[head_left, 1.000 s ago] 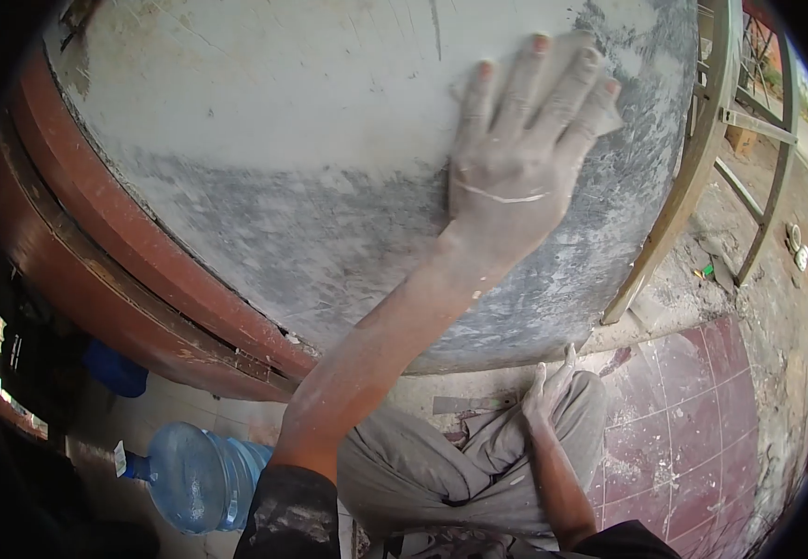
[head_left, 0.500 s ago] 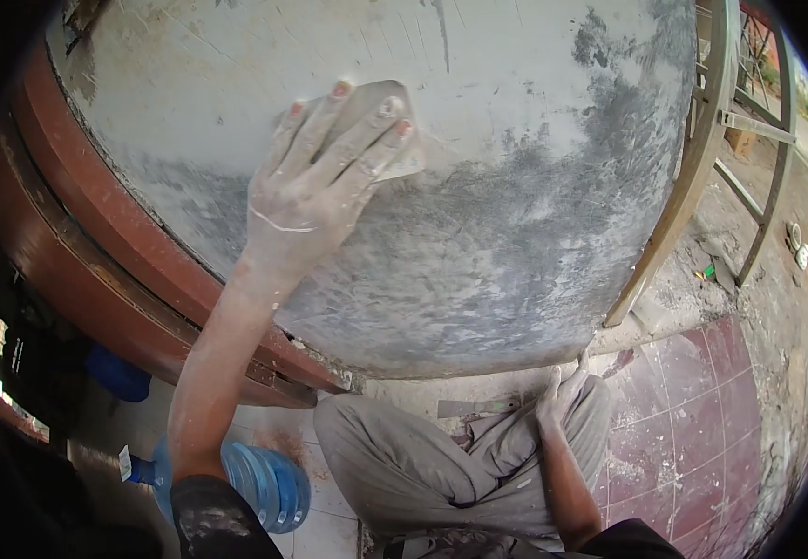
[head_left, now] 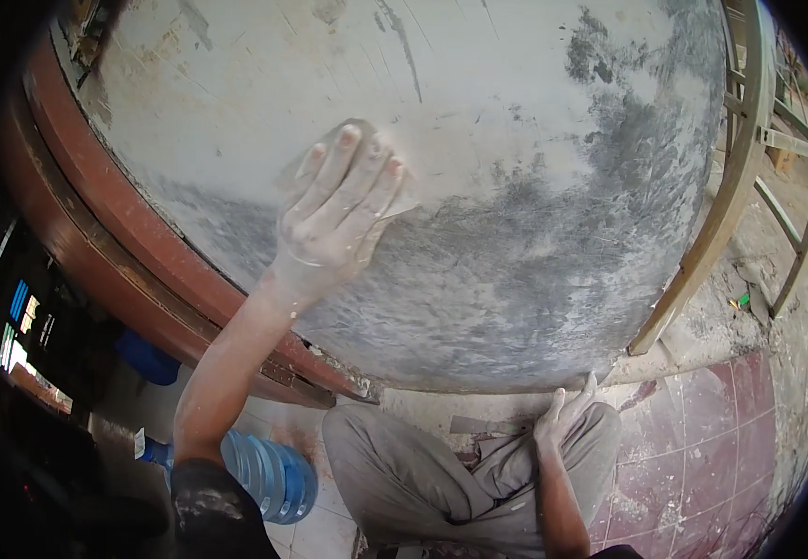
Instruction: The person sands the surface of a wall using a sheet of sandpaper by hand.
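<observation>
My left hand [head_left: 329, 210], coated in pale dust, lies against a wall [head_left: 506, 279] that is whitish above and dark grey, patchy below. Beneath its spread fingers is a thin grey sheet that looks like sandpaper [head_left: 400, 201], pressed to the surface; its edges show past the fingers and are slightly blurred. My right hand [head_left: 557, 419], dusty too, rests on my bent knee [head_left: 590, 438] near the wall's foot. Its thumb and forefinger are stretched apart and nothing shows in it.
A reddish-brown frame [head_left: 171, 252] borders the wall at left. A blue water bottle [head_left: 273, 480] lies by my left elbow. A flat strip [head_left: 488, 426] is on the floor before my legs. A wooden post [head_left: 692, 270] and metal framework stand right, beside red tiles [head_left: 692, 447].
My left hand and the sandpaper have slid a little lower over the wall. The whole view has tilted slightly. My right hand stays on the knee.
</observation>
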The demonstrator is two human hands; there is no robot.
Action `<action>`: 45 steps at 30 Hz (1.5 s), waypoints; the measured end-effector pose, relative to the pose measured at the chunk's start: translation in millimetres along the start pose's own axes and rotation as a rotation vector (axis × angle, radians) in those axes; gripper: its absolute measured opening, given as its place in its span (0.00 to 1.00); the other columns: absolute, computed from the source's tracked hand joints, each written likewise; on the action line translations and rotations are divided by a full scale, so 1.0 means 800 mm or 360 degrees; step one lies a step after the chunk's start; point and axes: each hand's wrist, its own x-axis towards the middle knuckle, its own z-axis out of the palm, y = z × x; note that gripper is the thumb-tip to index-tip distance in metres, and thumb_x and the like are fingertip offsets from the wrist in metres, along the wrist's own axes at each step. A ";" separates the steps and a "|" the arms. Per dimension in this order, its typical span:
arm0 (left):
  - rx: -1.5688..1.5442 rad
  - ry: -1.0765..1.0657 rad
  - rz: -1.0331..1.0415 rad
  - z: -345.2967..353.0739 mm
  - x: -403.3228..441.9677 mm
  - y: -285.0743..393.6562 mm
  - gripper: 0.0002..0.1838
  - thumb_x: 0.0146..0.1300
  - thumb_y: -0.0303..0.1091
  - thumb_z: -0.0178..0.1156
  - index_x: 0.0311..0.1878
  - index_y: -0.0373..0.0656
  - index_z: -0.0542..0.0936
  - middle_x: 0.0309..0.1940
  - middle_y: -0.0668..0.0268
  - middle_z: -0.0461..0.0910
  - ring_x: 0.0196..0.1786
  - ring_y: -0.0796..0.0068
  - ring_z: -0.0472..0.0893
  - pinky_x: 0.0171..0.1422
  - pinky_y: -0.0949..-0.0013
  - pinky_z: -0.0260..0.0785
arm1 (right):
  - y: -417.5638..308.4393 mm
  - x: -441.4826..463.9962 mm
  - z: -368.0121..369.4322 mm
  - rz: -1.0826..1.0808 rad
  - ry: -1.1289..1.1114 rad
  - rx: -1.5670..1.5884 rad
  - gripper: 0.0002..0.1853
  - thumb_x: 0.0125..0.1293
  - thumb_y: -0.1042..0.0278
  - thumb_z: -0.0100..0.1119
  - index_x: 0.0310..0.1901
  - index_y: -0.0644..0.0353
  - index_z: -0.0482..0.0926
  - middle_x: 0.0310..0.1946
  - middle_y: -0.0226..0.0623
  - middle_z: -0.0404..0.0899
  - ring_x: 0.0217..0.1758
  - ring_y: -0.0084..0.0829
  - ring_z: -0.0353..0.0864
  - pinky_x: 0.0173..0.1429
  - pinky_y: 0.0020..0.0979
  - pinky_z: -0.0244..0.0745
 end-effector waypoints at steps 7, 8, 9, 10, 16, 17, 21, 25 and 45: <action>-0.0334 0.0168 0.0113 0.021 0.131 0.075 0.20 0.67 0.36 0.57 0.62 0.54 0.80 0.68 0.72 0.73 0.74 0.73 0.68 0.79 0.60 0.58 | 0.018 -0.002 -0.014 -0.0053 0.0120 -0.0092 0.36 0.75 0.55 0.45 0.74 0.73 0.50 0.73 0.60 0.53 0.77 0.53 0.51 0.80 0.47 0.43; -0.0458 0.0183 0.0125 0.019 0.135 0.076 0.19 0.67 0.36 0.57 0.61 0.55 0.81 0.68 0.74 0.74 0.72 0.75 0.70 0.78 0.61 0.60 | 0.018 -0.003 -0.017 -0.0070 0.0116 -0.0094 0.36 0.75 0.55 0.45 0.74 0.73 0.50 0.73 0.60 0.53 0.77 0.53 0.51 0.80 0.47 0.43; -0.0452 0.0194 0.0112 0.014 0.128 0.066 0.19 0.67 0.36 0.57 0.61 0.55 0.81 0.68 0.74 0.74 0.72 0.75 0.70 0.78 0.61 0.60 | 0.018 -0.002 -0.023 -0.0017 0.0135 -0.0133 0.36 0.75 0.55 0.45 0.74 0.73 0.49 0.73 0.60 0.52 0.78 0.53 0.51 0.80 0.47 0.43; -0.0381 0.0083 0.0162 0.006 0.110 0.050 0.20 0.66 0.34 0.58 0.61 0.55 0.81 0.67 0.75 0.75 0.71 0.75 0.71 0.77 0.61 0.62 | 0.019 0.000 -0.029 0.0043 0.0157 -0.0174 0.36 0.76 0.56 0.44 0.74 0.73 0.48 0.74 0.60 0.51 0.78 0.53 0.50 0.80 0.47 0.42; 0.0097 -0.0461 0.0062 -0.077 -0.036 -0.049 0.22 0.58 0.25 0.62 0.58 0.46 0.81 0.61 0.64 0.79 0.70 0.61 0.73 0.73 0.53 0.66 | 0.010 0.000 -0.037 0.0133 0.0181 -0.0085 0.36 0.76 0.55 0.44 0.74 0.73 0.48 0.74 0.61 0.50 0.78 0.52 0.49 0.80 0.46 0.41; 0.0162 -0.0530 0.0018 -0.089 -0.056 -0.065 0.21 0.59 0.24 0.62 0.58 0.43 0.81 0.61 0.60 0.79 0.70 0.57 0.73 0.73 0.51 0.65 | 0.008 0.001 -0.033 0.0145 0.0190 -0.0076 0.36 0.76 0.55 0.44 0.74 0.73 0.48 0.74 0.61 0.50 0.78 0.52 0.49 0.80 0.46 0.41; 0.0359 -0.0688 -0.0016 -0.110 -0.100 -0.097 0.20 0.61 0.25 0.62 0.57 0.37 0.80 0.61 0.54 0.78 0.71 0.51 0.71 0.75 0.47 0.62 | 0.014 -0.008 -0.026 0.0097 0.0091 -0.0017 0.36 0.77 0.54 0.43 0.74 0.74 0.48 0.74 0.61 0.51 0.78 0.51 0.50 0.80 0.46 0.41; 0.0078 -0.0349 0.0217 -0.048 -0.049 -0.057 0.19 0.62 0.31 0.63 0.57 0.38 0.81 0.62 0.54 0.78 0.72 0.47 0.68 0.78 0.45 0.54 | 0.008 -0.003 -0.019 0.0061 0.0109 0.0088 0.36 0.73 0.58 0.46 0.74 0.74 0.49 0.73 0.62 0.51 0.78 0.55 0.49 0.80 0.50 0.40; 0.0014 -0.0319 0.0108 -0.068 0.001 -0.019 0.21 0.56 0.24 0.63 0.54 0.44 0.84 0.57 0.63 0.82 0.65 0.61 0.78 0.71 0.55 0.70 | 0.024 0.003 -0.041 0.0227 0.0114 0.0035 0.35 0.76 0.59 0.43 0.74 0.75 0.48 0.74 0.62 0.50 0.78 0.54 0.48 0.81 0.46 0.40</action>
